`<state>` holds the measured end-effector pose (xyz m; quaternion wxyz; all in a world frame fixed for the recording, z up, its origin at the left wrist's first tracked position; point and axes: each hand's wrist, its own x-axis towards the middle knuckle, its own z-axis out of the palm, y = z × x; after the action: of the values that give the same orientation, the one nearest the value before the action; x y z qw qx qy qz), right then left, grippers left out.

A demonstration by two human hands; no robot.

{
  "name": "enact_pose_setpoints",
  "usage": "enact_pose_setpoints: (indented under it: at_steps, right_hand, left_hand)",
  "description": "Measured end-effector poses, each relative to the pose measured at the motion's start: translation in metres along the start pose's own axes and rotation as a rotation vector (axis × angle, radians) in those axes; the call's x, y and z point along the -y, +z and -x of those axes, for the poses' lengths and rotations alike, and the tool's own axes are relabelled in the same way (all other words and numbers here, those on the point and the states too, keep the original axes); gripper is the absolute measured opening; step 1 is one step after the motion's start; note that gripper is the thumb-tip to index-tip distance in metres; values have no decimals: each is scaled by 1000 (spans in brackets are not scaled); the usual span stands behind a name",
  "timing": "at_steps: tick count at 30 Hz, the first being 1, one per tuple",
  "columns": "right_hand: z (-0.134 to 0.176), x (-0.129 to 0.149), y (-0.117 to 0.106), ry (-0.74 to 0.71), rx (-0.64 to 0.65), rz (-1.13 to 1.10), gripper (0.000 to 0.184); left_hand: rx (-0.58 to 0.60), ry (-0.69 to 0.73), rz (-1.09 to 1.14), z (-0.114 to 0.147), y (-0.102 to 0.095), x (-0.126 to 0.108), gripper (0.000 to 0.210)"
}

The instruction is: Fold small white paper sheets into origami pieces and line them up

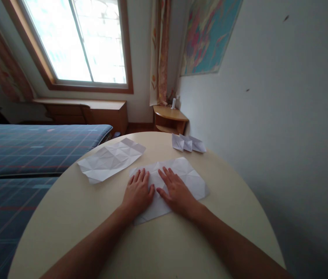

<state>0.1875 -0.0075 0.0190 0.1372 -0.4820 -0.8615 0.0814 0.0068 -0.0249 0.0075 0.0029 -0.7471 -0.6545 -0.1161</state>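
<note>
A creased white sheet of paper lies unfolded on the round cream table. Flat on its left part rests my left hand, fingers stretched out and palm down. My right hand lies on the middle of the same sheet with its fingers spread, the two thumbs close to each other. Fold lines run across the paper, and both hands cover part of it. Neither hand grips anything.
A second creased paper sheet lies at the table's back left. Several folded paper pieces stand at the back right. Left of the table is a bed with a plaid mattress; a white wall rises on the right. Behind stands a corner shelf.
</note>
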Motion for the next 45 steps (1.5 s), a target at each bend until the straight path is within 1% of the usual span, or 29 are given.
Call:
enact_pose_setpoints:
  at_steps: [2, 4, 7, 9, 12, 14, 16, 18, 21, 25, 30, 35, 41, 45]
  right_hand:
    - [0, -1, 4, 52, 73, 22, 66]
    - [-2, -10, 4, 131, 94, 58, 68]
    - [-7, -33, 0, 258, 73, 103, 73]
    - [-10, -47, -3, 339, 63, 126, 72]
    - [-13, -60, -5, 388, 30, 148, 70]
    - [-14, -59, -6, 373, -16, 158, 66]
    - [-14, -52, -8, 334, -64, 159, 63]
    - [-11, -40, -8, 303, -86, 140, 67]
    - [-5, -20, -4, 323, -68, 113, 79]
    - [1, -7, 3, 310, 8, 49, 86]
    - [1, -7, 3, 275, 59, 12, 88]
    - [1, -6, 0, 232, 69, -39, 87]
    - [1, -8, 0, 141, 58, -113, 83]
    - [-1, -11, -2, 41, 60, -196, 77]
  left_hand:
    - [-7, 0, 1, 0, 0, 0, 56]
    - [-7, -7, -2, 0, -1, -1, 56]
    - [-3, -21, -12, 0, -3, -3, 57]
    - [-2, -25, -22, 0, -4, -4, 57]
    - [-3, -18, -37, 2, -5, -4, 59]
    - [-11, -17, -42, 3, -5, -5, 59]
    - [-26, -32, -47, 5, -5, -6, 59]
    - [-39, -64, -56, 6, -5, -7, 59]
    - [-49, -74, -51, 6, -6, -8, 60]
    - [-30, -1, -1, 5, -4, -6, 62]
    - [33, -17, 35, 4, 2, -3, 61]
    - [37, -30, 46, 4, 4, -3, 61]
    - [-16, -9, 115, 3, 9, 2, 65]
    - [-118, 21, 204, 2, 20, 8, 67]
